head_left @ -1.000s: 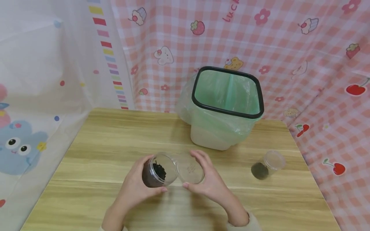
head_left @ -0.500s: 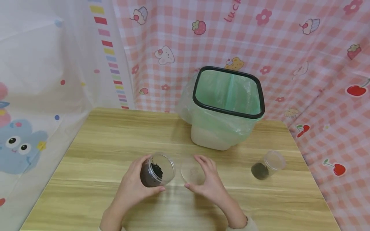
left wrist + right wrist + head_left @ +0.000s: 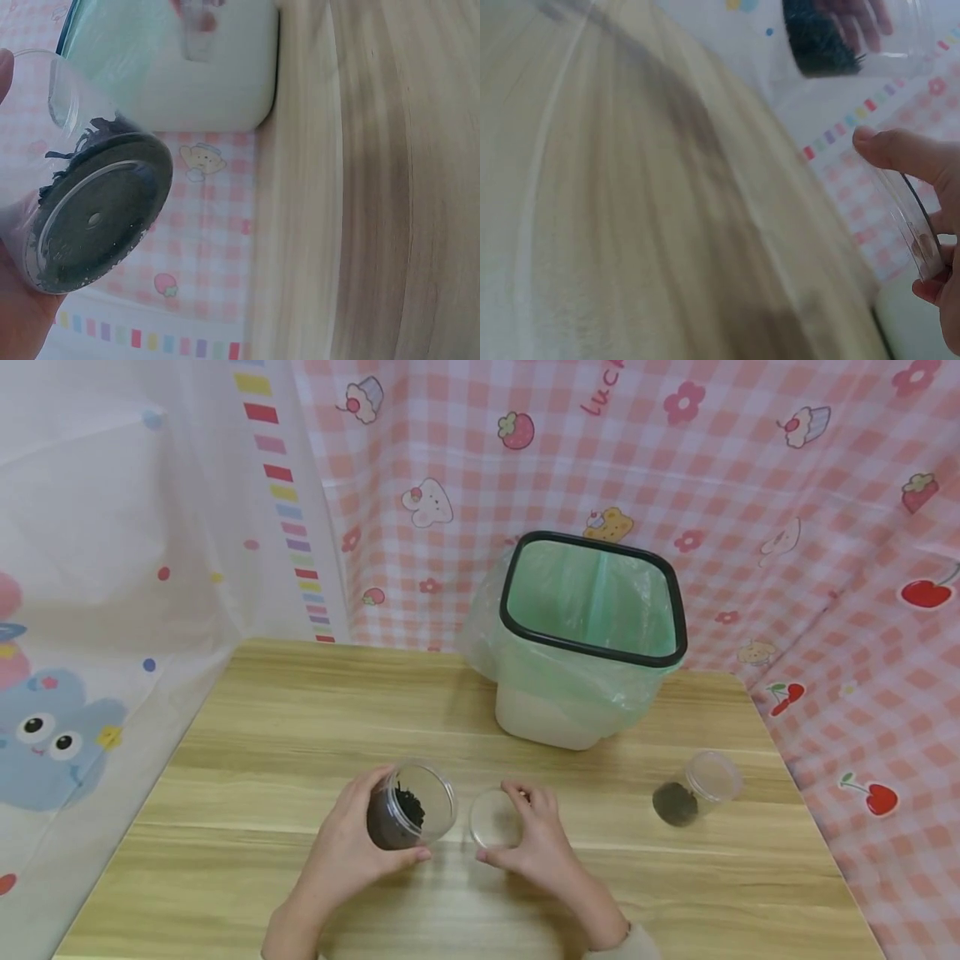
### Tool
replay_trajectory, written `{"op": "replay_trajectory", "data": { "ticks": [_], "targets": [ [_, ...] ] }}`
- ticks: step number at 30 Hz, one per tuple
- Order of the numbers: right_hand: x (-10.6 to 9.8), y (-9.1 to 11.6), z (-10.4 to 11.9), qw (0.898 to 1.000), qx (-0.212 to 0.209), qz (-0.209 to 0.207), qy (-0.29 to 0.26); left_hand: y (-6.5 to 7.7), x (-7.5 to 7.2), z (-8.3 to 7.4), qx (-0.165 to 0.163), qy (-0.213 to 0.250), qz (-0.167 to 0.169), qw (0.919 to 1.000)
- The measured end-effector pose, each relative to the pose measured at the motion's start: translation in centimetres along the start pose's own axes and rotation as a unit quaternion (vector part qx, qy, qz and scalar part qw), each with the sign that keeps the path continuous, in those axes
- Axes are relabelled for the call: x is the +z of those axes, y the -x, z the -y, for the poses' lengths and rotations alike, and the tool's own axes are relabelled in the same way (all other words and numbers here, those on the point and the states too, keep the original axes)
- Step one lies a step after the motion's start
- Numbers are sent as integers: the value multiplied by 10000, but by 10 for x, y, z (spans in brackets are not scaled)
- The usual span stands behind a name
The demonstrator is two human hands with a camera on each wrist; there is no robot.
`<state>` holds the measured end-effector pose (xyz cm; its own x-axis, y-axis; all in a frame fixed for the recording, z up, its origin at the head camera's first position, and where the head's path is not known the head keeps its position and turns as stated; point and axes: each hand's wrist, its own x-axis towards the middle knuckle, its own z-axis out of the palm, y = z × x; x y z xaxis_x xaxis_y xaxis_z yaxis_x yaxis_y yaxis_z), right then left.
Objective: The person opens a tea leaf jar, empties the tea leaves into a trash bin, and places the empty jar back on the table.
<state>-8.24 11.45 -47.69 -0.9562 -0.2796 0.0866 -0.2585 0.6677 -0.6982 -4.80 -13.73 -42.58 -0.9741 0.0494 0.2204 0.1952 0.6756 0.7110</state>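
Observation:
My left hand (image 3: 347, 837) grips a clear plastic jar (image 3: 384, 822), its mouth tilted toward the right. Dark, shredded dried leaves (image 3: 408, 806) fill its lower part, also visible through the base of the jar (image 3: 105, 217) in the left wrist view. Just right of the mouth, my right hand (image 3: 542, 837) holds a clear round lid (image 3: 493, 820) by its edge, apart from the jar. From the right wrist, the lid (image 3: 911, 225) appears edge-on, between thumb and fingers. Some of the right fingers are hidden behind the hand.
A second clear jar (image 3: 677, 803) with dark contents stands farther right on the wooden table (image 3: 247, 735). At the back is a pale bin (image 3: 536, 714) with a green liner bag and black rim (image 3: 585, 650). Printed cloths (image 3: 420, 435) hang behind and beside the table.
The lid, at first against the jar's rim, has come away to the right with my right hand and then turned and dropped slightly. My left hand and jar have barely moved.

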Motion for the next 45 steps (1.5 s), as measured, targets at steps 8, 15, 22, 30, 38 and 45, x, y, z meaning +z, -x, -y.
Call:
{"op": "replay_trajectory", "data": {
  "ticks": [8, 15, 22, 30, 38, 45],
  "targets": [
    [20, 1, -18, 9979, -12, 54, 651, 0, 1, 2, -47, 11, -9, 10000],
    [30, 1, -24, 9965, 71, 152, 817, -1, -1, 3, -82, 30, -45, 10000],
    [36, 1, -29, 9938, -83, 122, 1099, 0, -1, 3, -121, -56, -3, 9999],
    [38, 3, -33, 9903, -242, 170, 1359, 1, 1, 7, -99, -140, -35, 9998],
    [38, 3, -35, 9867, -331, 223, 1578, 2, 1, 8, -109, -146, -15, 9998],
    [39, 4, -34, 9860, -289, 222, 1625, 1, -1, 8, -226, 20, 22, 9997]
  ]
}}
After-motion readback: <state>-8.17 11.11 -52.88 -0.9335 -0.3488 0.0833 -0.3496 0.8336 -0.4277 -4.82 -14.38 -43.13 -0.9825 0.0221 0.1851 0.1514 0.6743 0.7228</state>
